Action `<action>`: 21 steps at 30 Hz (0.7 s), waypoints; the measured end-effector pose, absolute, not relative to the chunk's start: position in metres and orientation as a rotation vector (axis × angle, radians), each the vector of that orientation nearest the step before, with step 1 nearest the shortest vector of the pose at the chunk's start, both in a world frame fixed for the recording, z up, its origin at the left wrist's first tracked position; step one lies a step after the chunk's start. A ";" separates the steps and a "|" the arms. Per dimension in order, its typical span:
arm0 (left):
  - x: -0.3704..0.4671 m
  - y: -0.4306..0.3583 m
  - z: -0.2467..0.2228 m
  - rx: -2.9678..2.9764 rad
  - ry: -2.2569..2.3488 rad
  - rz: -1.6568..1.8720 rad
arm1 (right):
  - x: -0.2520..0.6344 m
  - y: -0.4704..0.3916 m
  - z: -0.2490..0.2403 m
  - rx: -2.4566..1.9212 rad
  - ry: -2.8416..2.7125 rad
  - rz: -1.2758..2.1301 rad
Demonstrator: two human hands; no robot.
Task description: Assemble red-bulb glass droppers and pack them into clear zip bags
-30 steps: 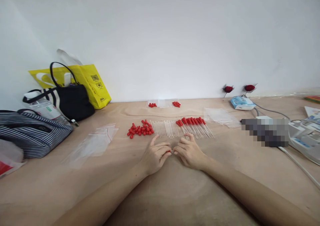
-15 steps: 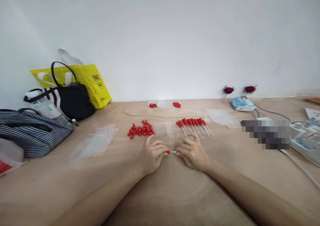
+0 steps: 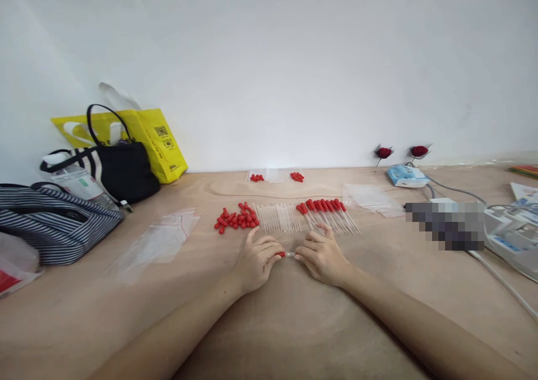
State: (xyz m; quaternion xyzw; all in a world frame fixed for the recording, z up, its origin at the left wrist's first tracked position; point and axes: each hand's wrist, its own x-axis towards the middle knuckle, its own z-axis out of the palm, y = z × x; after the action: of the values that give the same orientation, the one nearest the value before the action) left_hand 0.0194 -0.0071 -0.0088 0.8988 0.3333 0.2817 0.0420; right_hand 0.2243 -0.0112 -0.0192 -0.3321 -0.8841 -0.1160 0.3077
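Pinching a small dropper [image 3: 287,254] between them, both hands are working low over the desk [image 3: 294,324]. The left hand [image 3: 255,261] is holding the red bulb end, its fingers [image 3: 273,255] clamped together on it, while the right hand [image 3: 321,255] is gripping the clear tube end with its fingers [image 3: 303,253] closed on the glass. The dropper is lying level, bridging the short gap between the two sets of fingertips, just above the wood.

To seat the bulb well, I judge the tube should be kept in line with the bulb's mouth and pressed in straight, with a slight twist, gripping the glass close to the joint so it is not bending or snapping. The squeeze on the bulb should be staying light, or the mouth may be flattening and refusing the tube.

Just beyond the hands are lying loose red bulbs [image 3: 236,218], a row of bare tubes [image 3: 278,217] beside them, and finished droppers [image 3: 330,214] to the right. Clear bags [image 3: 157,240] are resting well to the left.
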 end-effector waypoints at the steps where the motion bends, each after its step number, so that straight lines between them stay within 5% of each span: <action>1: 0.019 -0.006 -0.009 2.756 1.031 0.859 | 0.225 -0.011 -0.018 -0.891 -2.341 -0.315; 21: 0.008 0.005 -0.017 2.702 1.285 0.826 | 0.293 0.036 -0.019 -2.162 -1.565 -0.149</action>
State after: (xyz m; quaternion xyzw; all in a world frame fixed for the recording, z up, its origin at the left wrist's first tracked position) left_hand 0.0085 0.0049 -0.0165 0.8703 0.4141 0.2660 0.0190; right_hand 0.2929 0.0362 -0.0191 -0.7867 -0.5695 -0.0542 0.2320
